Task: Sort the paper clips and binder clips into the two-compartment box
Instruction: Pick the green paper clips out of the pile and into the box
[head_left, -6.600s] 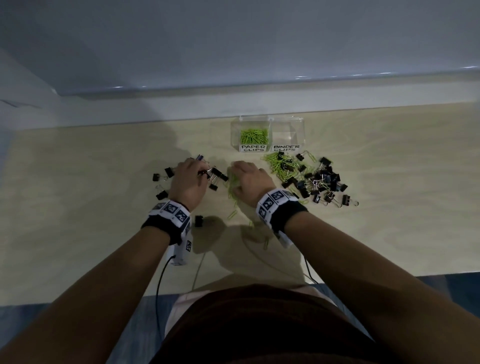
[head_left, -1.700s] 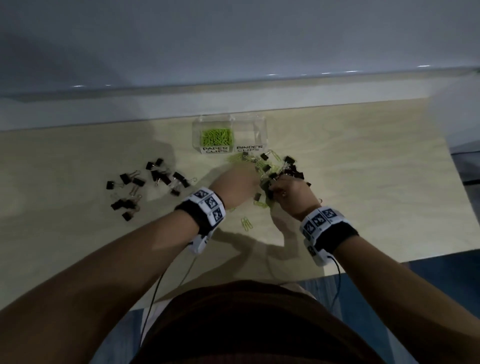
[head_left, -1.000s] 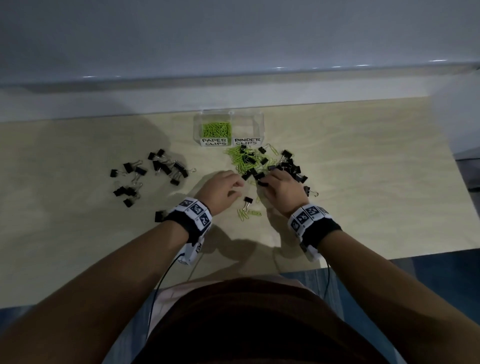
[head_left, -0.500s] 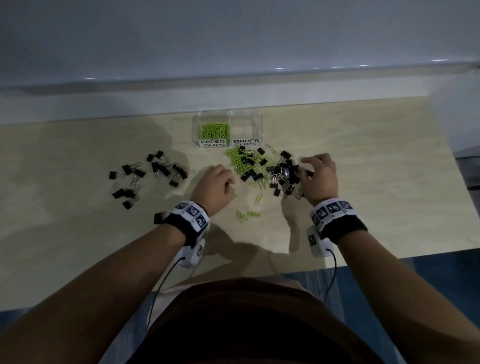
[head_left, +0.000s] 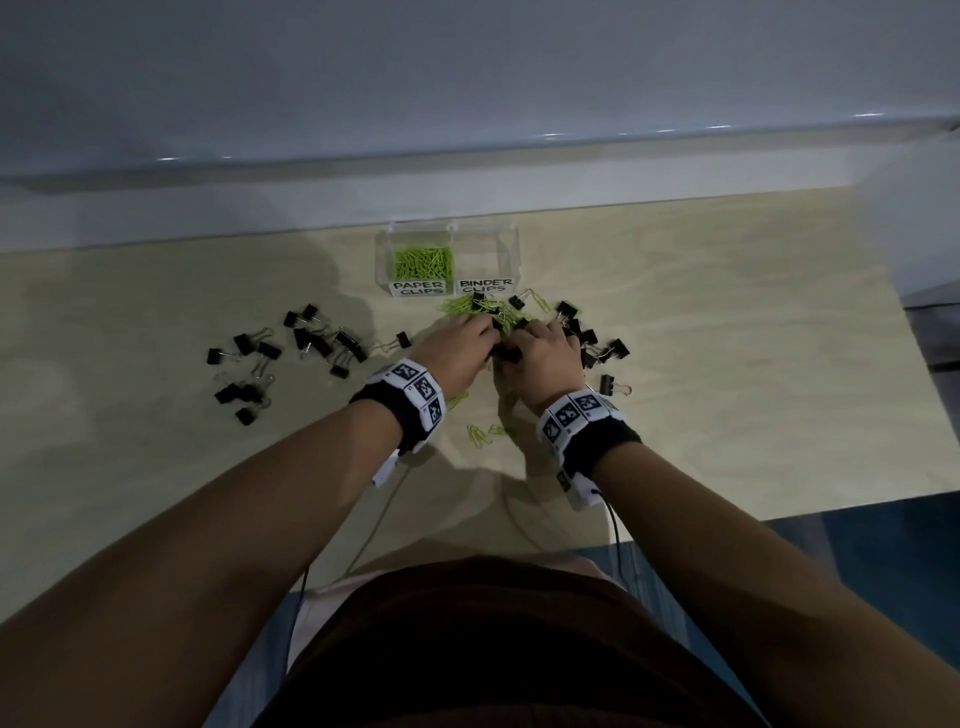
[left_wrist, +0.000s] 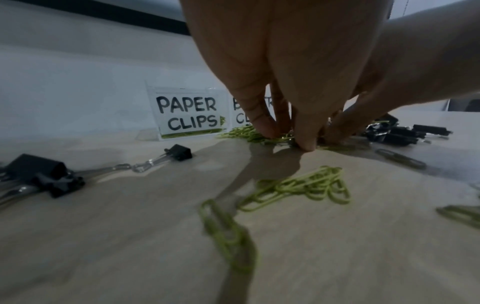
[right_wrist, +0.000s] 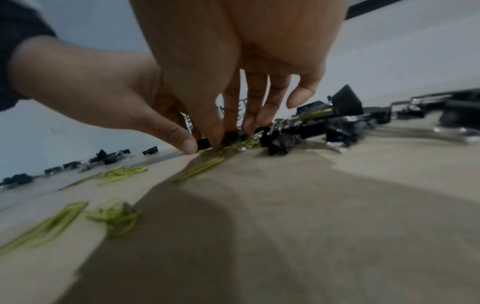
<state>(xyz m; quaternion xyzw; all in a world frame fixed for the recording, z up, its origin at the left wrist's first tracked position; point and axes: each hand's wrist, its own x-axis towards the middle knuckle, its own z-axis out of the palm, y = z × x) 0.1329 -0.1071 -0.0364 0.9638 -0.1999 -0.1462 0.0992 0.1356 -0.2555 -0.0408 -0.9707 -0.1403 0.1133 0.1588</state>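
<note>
The clear two-compartment box (head_left: 385, 260) stands at the back of the table. Its PAPER CLIPS side holds green paper clips (head_left: 423, 262); nothing shows in its BINDER CLIPS side (head_left: 485, 254). Just in front lies a mixed pile (head_left: 485, 314) of green paper clips and black binder clips. Both hands are in this pile, side by side. My left hand (head_left: 480, 332) touches it with straight fingers, tips down among the green clips (left_wrist: 244, 132). My right hand (head_left: 522, 338) pinches a black binder clip (right_wrist: 231, 134) between thumb and fingers, with the little finger lifted.
A separate group of black binder clips (head_left: 311, 340) lies spread out to the left. Several loose green paper clips (head_left: 478, 434) lie near the wrists. More binder clips (head_left: 597, 348) sit right of the hands. The wall runs right behind the box.
My right hand came back from the pile's right side to its middle, next to my left hand. My left hand reached forward into the pile. One binder clip now lies further left.
</note>
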